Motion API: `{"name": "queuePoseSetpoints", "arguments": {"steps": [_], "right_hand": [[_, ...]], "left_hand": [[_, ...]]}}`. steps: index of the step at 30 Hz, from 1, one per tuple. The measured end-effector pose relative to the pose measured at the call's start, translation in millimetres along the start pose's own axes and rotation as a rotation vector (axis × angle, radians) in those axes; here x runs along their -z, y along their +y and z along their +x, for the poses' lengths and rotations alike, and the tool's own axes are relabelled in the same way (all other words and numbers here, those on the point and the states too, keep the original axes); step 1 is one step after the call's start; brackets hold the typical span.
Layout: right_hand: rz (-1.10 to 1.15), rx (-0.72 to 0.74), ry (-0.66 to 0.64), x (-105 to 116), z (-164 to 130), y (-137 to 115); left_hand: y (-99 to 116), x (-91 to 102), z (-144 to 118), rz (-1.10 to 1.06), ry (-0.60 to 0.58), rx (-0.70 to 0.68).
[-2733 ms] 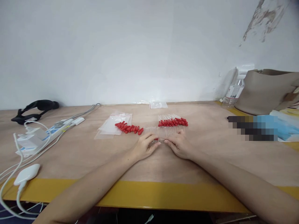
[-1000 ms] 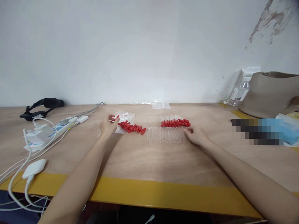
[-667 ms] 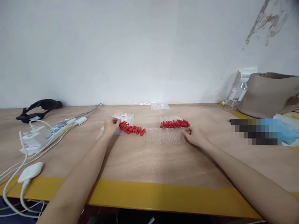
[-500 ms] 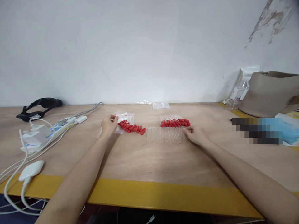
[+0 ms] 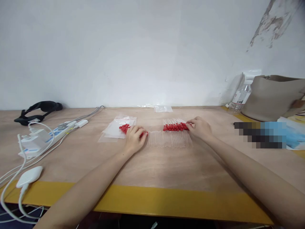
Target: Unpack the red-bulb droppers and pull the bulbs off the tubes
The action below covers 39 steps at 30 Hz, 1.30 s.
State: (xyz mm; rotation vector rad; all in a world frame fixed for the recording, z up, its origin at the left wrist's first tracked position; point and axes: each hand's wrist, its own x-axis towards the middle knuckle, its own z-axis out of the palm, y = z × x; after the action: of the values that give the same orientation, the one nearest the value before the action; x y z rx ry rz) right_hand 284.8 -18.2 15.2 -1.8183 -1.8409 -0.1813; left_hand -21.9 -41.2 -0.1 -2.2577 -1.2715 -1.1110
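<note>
**Both hands on the red-capped dropper parts at mid-table**

The left hand (image 5: 133,138) lies palm down over the loose heap of small red rubber bulbs (image 5: 124,128), just left of the frame's centre. Its fingers are curled over the right end of the heap, covering most of it; whether they are pinched on a bulb cannot be told. A few bulbs show at the left of the hand, lying on the edge of a stack of clear plastic zip bags (image 5: 114,129).

The right hand (image 5: 199,128) sits right of centre, its fingertips together at the right end of the row of assembled glass droppers with red bulbs (image 5: 175,126). It touches the end dropper, but a firm hold on it cannot be made out.

Between the two hands, a little lower in the frame, lies a row of bare clear glass tubes (image 5: 169,139), side by side on the wooden table with a yellow front edge (image 5: 152,198).

At the left of the frame lie a white power strip with plugs and cables (image 5: 40,137) and a black strap (image 5: 38,109). At the far right stand a clear plastic water bottle (image 5: 241,95) and a beige bag (image 5: 274,95).
</note>
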Motion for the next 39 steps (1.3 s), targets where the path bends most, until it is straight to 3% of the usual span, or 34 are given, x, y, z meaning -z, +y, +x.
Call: {"name": "queuePoseSetpoints", "arguments": {"steps": [5, 11, 15, 21, 25, 28, 32, 36, 39], "right_hand": [[-0.119, 0.005, -0.026, -11, 15, -15], [-0.128, -0.068, -0.009, -15, 21, -20], [-0.176, -0.02, 0.057, -12, 20, -18], [-0.208, -0.009, -0.024, -21, 20, -17], [-0.137, -0.04, 0.063, -18, 22, -24], [-0.031, -0.017, 0.094, -4, 10, -33], [0.198, 0.202, -0.022, 10, -30, -46], [0.446, 0.315, -0.109, 8, -69, -53], [0.489, 0.349, -0.141, 4, -81, -57]], "left_hand": [[10, -2.8, -5, -0.042, -0.069, -0.144], [6, -1.5, -4, -0.057, -0.057, -0.137], [7, -1.6, -3, -0.06, -0.062, -0.146], [9, -2.2, -2, -0.043, -0.082, -0.166], [9, -1.5, -2, -0.032, -0.094, -0.173], [12, 0.3, 0, -0.04, -0.074, -0.178], [25, 3.6, 1, -0.006, -0.028, -0.249], [40, 5.7, -2, -0.02, -0.091, -0.423], [46, 6.6, -5, -0.03, -0.124, -0.516]]}}
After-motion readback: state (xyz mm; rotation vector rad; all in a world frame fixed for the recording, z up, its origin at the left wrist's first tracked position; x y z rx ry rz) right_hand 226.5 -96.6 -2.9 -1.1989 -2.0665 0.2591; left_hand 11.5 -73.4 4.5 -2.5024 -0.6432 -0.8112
